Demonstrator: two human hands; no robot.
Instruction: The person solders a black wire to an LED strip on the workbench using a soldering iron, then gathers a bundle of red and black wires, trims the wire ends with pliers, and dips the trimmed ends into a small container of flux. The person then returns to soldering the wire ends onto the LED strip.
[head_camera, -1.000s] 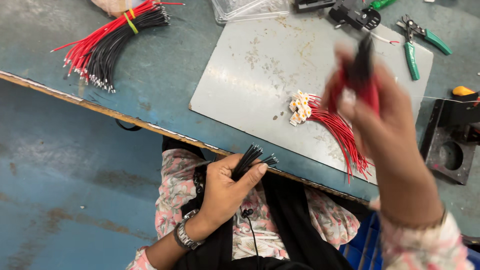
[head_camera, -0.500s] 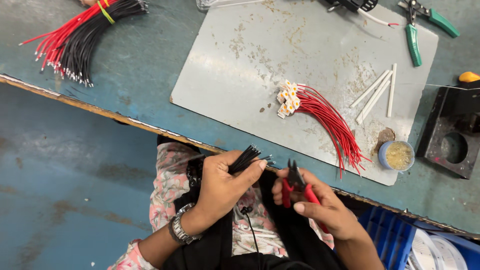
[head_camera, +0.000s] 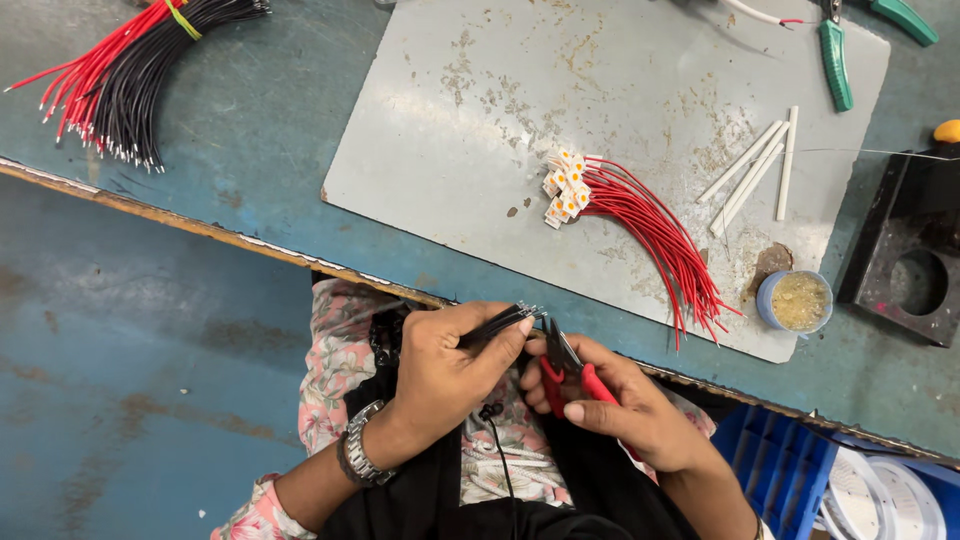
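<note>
black wires and cutters over my lap

my left hand has its fingers wrapped tight around a bunch of black wires, tips pointing right. my right hand grips red-handled cutters, nose just beside those tips. past the counter edge, red wires with white connectors lie on a grey mat. farther left sits a red-and-black bundle.

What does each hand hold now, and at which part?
Left hand grips a bundle of black wires near its stripped ends. Right hand holds small pliers by the red handles.
</note>
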